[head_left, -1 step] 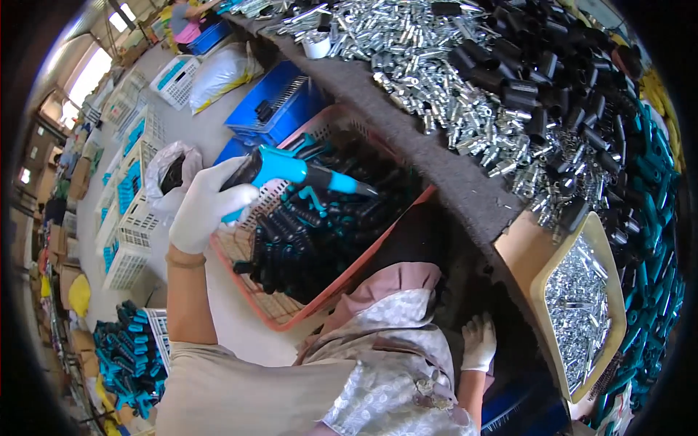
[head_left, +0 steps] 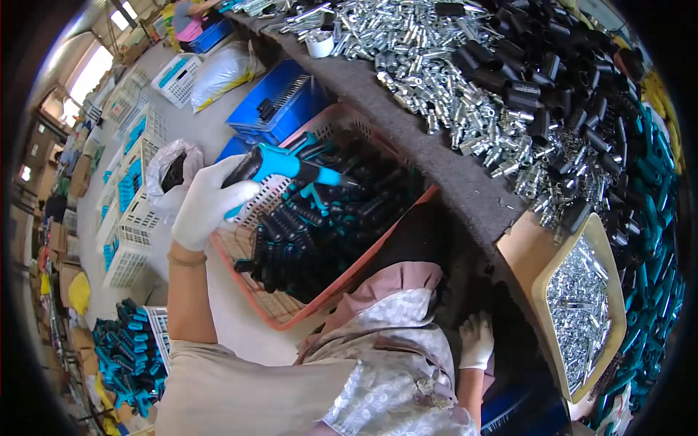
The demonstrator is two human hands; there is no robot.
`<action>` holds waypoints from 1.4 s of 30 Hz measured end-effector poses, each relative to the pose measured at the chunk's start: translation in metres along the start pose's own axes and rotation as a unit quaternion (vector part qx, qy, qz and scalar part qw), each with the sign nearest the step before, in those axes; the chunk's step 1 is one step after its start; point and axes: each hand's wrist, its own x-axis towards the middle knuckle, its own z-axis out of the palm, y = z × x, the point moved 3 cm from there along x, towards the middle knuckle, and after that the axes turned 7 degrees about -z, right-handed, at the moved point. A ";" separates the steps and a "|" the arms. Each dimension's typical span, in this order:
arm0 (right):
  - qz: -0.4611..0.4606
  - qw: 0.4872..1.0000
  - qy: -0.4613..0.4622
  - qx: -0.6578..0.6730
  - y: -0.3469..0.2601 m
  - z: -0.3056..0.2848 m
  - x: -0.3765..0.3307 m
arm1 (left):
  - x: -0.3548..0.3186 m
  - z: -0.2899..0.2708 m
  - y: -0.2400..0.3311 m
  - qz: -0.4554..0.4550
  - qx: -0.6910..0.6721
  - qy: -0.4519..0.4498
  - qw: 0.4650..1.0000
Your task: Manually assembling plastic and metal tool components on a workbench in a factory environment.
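Observation:
My left hand [head_left: 207, 207], in a white glove, is closed around the black grip of a teal-and-black hand tool [head_left: 280, 163]. Its narrow dark end points right, over a red plastic basket [head_left: 280, 320]. Inside that basket lie many similar teal-and-black tools [head_left: 291, 243], heaped together. My right hand [head_left: 476, 341], also gloved in white, hangs low beside my lap, near the bench's edge. Its fingers are stretched and slightly apart, and I see nothing in them.
A dark workbench [head_left: 465, 189] carries heaped silver metal parts [head_left: 465, 109], black sleeves [head_left: 523, 87] and teal pieces [head_left: 651, 261]. A cream tray [head_left: 539, 298] of small metal parts stands at right. Blue bins [head_left: 254, 123], white crates [head_left: 131, 254] and a sack [head_left: 222, 76] stand at left. Another person [head_left: 189, 22] sits far left.
The tool's narrow end has shifted left and slightly up. My left hand stays closed on the grip and has barely moved; my right hand has drifted slightly left.

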 end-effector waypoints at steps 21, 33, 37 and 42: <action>-0.011 0.985 -0.097 -0.145 -0.052 0.081 -0.050 | 0.121 0.171 -0.191 -0.150 0.216 -0.252 0.931; -0.558 0.604 -0.088 -0.562 -0.271 0.173 -0.110 | -0.001 0.253 0.211 0.498 0.168 -0.378 0.762; -0.595 0.520 0.076 -0.608 -0.293 0.126 -0.103 | -0.033 0.294 0.244 0.561 0.170 -0.358 0.727; -0.549 0.496 0.214 -0.638 -0.320 0.068 -0.111 | -0.039 0.329 0.261 0.602 0.135 -0.304 0.726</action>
